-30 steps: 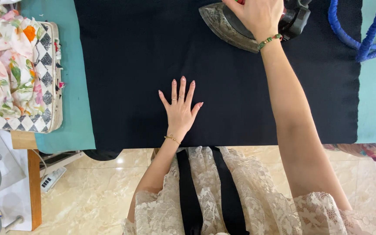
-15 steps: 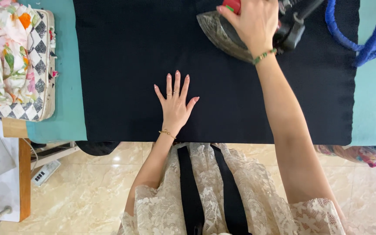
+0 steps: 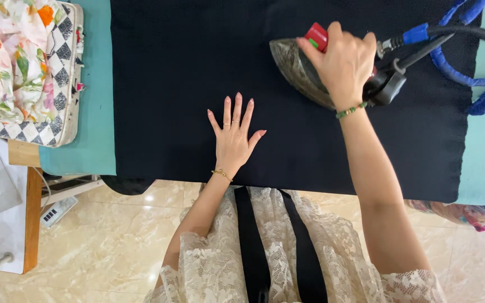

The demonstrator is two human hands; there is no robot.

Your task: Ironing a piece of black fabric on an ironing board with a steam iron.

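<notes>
A large black cloth (image 3: 175,73) lies spread over a teal ironing table (image 3: 94,112). My left hand (image 3: 234,137) rests flat on the cloth near its front edge, fingers spread, holding nothing. My right hand (image 3: 346,62) grips the handle of a grey steam iron (image 3: 298,70) with a red knob, its soleplate on the cloth, to the right of and beyond the left hand. A blue-wrapped hose (image 3: 478,84) and black cable run from the iron's rear to the right.
A stack of floral and checkered fabric (image 3: 21,67) sits at the table's left end. A wooden-edged side table (image 3: 29,224) with white items stands lower left. Beige marble floor (image 3: 108,247) lies below. Colourful cloth (image 3: 467,216) hangs under the table's right side.
My right hand has drawn the iron nearer over the black cloth, so more of it shows. My left hand stays flat on the cloth.
</notes>
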